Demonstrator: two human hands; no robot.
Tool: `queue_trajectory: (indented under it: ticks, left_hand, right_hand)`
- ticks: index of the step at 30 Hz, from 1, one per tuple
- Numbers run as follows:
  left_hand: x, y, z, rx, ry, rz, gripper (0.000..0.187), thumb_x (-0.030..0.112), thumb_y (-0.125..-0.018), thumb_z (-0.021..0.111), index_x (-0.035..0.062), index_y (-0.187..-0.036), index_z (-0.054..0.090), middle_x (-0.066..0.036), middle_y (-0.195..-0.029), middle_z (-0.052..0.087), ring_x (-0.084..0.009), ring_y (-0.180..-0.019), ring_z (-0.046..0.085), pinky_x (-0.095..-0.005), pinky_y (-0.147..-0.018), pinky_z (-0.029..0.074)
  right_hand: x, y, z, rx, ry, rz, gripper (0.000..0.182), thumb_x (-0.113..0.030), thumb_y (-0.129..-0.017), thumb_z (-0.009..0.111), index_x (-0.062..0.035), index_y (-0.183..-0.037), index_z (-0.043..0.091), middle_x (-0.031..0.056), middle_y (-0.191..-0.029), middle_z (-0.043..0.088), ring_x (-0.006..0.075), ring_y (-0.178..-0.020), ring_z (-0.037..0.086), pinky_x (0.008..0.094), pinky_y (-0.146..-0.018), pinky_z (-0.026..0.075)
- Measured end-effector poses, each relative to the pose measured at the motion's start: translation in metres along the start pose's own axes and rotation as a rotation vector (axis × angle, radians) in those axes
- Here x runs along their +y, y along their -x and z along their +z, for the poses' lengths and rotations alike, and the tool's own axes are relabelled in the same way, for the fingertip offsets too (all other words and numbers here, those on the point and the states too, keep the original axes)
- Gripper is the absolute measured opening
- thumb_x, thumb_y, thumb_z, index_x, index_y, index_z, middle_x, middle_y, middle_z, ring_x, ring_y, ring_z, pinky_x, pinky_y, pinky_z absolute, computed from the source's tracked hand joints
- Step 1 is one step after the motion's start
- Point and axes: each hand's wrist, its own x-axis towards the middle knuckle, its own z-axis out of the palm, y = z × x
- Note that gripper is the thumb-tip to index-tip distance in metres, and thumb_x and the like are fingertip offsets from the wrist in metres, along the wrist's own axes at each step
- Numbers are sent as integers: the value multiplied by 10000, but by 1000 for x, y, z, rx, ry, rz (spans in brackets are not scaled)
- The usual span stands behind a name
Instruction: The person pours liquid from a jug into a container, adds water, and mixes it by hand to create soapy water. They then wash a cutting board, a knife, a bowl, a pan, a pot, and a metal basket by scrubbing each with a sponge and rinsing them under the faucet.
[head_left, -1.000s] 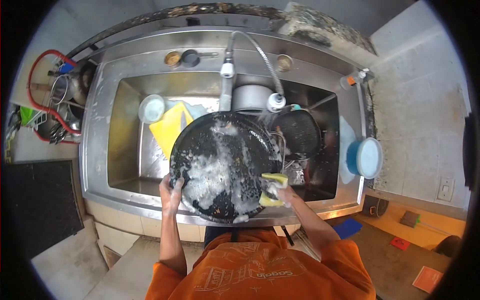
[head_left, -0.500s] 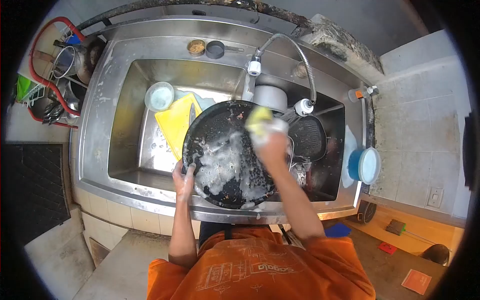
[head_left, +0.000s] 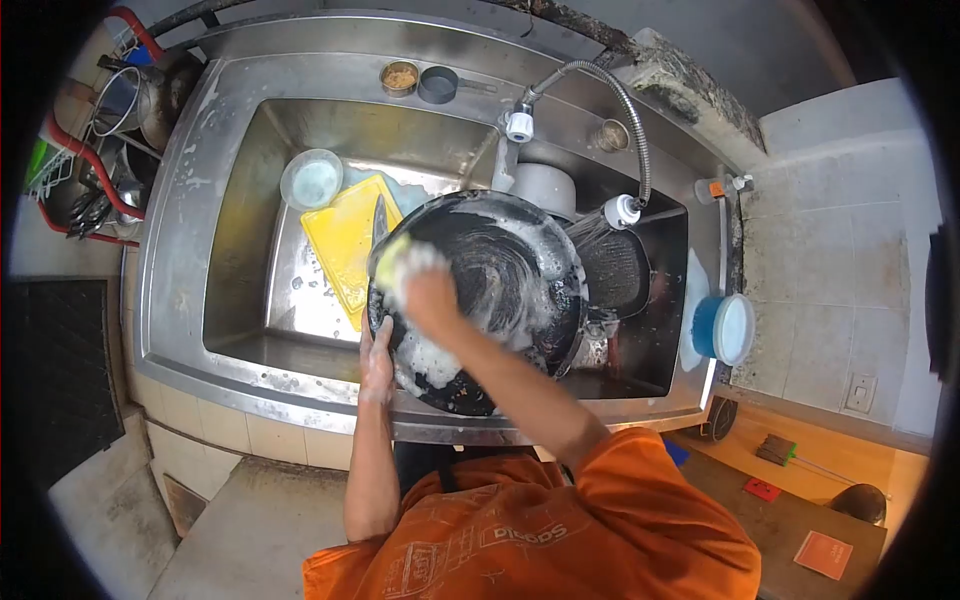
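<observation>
A large round black pan (head_left: 500, 275), streaked with swirls of white foam, lies over the sink divider and front rim. My left hand (head_left: 377, 365) grips its left edge, thumb on top and fingers partly hidden beneath. In my right hand (head_left: 430, 297) is a yellow sponge (head_left: 393, 263), covered in suds and blurred by motion, pressed near the pan's upper left side. Just left of the pan, a yellow cutting board (head_left: 342, 240) rests in the left basin with a knife (head_left: 380, 218) on it.
A clear bowl of suds (head_left: 312, 180) sits behind the board. Water sprays from the white faucet head (head_left: 622, 210) above a dark ridged pan (head_left: 615, 275) and a light pot (head_left: 545, 188). A blue tub (head_left: 724, 330) stands on the right ledge, two small cups (head_left: 438, 85) at the back.
My right hand has swept the sponge leftward across the pan, from its upper right to its upper left. Foam now swirls over more of the surface. My left hand keeps its hold.
</observation>
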Motion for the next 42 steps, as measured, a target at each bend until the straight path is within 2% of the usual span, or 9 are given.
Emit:
queue_trajectory:
  ticks: [6, 8, 12, 16, 20, 24, 29, 36, 42]
  left_hand:
    - [29, 26, 22, -19, 113, 70, 608, 225, -932, 504, 38, -1438, 223, -133, -1407, 354, -230, -1280, 338, -340, -1078, 239]
    - [27, 34, 25, 19, 33, 79, 593, 208, -940, 491, 35, -1438, 218, -132, -1401, 358, -228, -1273, 340, -342, -1078, 239]
    - [5, 25, 17, 53, -8, 138, 556, 186, -946, 478, 32, -1427, 246, -124, -1381, 374, -218, -1257, 352, -342, -1069, 255]
    - [30, 40, 37, 148, -23, 117, 506, 166, -956, 456, 11, -1407, 285, -131, -1348, 409, -211, -1206, 402, -325, -1041, 294]
    - [24, 35, 31, 78, -54, 171, 502, 167, -957, 459, 0, -1400, 291, -131, -1343, 415, -206, -1208, 399, -318, -1038, 292]
    - [19, 29, 34, 159, -101, 185, 500, 173, -956, 465, 11, -1398, 299, -126, -1327, 433, -201, -1197, 408, -322, -1027, 307]
    - [-9, 20, 21, 101, 108, 200, 502, 182, -960, 468, 86, -1418, 288, -105, -1309, 449, -173, -1062, 513, -311, -904, 451]
    - [10, 32, 28, 93, 57, 133, 560, 304, -950, 500, 77, -1418, 293, -114, -1321, 436, -214, -1210, 379, -353, -1028, 304]
    - [11, 36, 35, 91, 20, 165, 548, 298, -953, 493, 78, -1415, 296, -118, -1323, 432, -216, -1178, 414, -353, -1003, 343]
  right_hand:
    - [76, 81, -61, -148, -97, 213, 297, -246, -803, 560, -48, -1021, 597, 149, -906, 619, 282, -801, 602, 449, -780, 455]
    - [120, 30, -45, 301, 107, 301, 233, -242, -787, 570, -58, -918, 625, 130, -744, 628, 289, -630, 600, 439, -667, 474]
    - [40, -3, -5, -180, -56, 209, 208, -192, -764, 570, -38, -897, 610, 162, -844, 601, 303, -779, 600, 427, -668, 458]
    - [12, 110, 6, 143, -90, -137, 326, -199, -759, 546, -54, -1045, 603, 126, -880, 622, 273, -888, 599, 416, -816, 461]
    - [136, 77, -39, -45, 131, 459, 333, -247, -790, 588, 2, -1010, 564, 160, -876, 573, 320, -834, 557, 425, -733, 453]
    - [92, -7, -75, 426, -76, 283, 229, -203, -775, 562, -1, -880, 590, 168, -838, 590, 321, -778, 578, 428, -682, 454]
    - [-24, 90, -18, 192, -215, -91, 259, -151, -710, 576, -108, -962, 617, 118, -891, 586, 313, -887, 574, 431, -774, 483]
    - [158, 155, -50, 26, 233, 220, 198, -203, -779, 569, -10, -794, 613, 114, -616, 598, 262, -532, 597, 393, -501, 477]
    - [24, 44, -11, 128, -126, 88, 166, -186, -744, 564, -63, -844, 612, 180, -870, 599, 326, -870, 582, 480, -824, 419]
